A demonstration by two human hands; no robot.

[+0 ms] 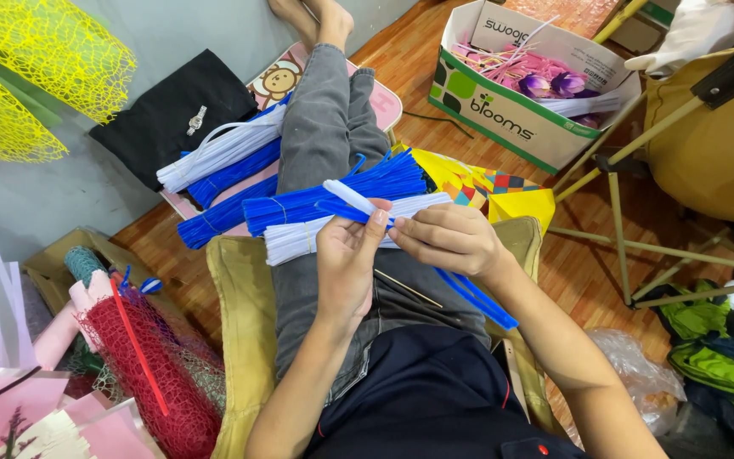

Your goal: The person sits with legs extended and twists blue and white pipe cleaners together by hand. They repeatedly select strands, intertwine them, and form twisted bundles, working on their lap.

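Seated person, legs outstretched: left hand (346, 255) pinches white pipe cleaner (348, 195) upright; right hand (448, 238) closed around blue pipe cleaners (477, 297) trailing over lap. Bundled blue stems (333, 200) and white stems (299, 240) lie across thighs. Step: apparently joining white to blue; next move likely needs firm twist.

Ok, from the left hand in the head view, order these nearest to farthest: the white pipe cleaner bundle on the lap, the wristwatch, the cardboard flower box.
1. White pipe cleaner bundle: on the lap, just beside the left hand.
2. Wristwatch: up left, on the black cloth.
3. Cardboard flower box: far up right, on the floor.
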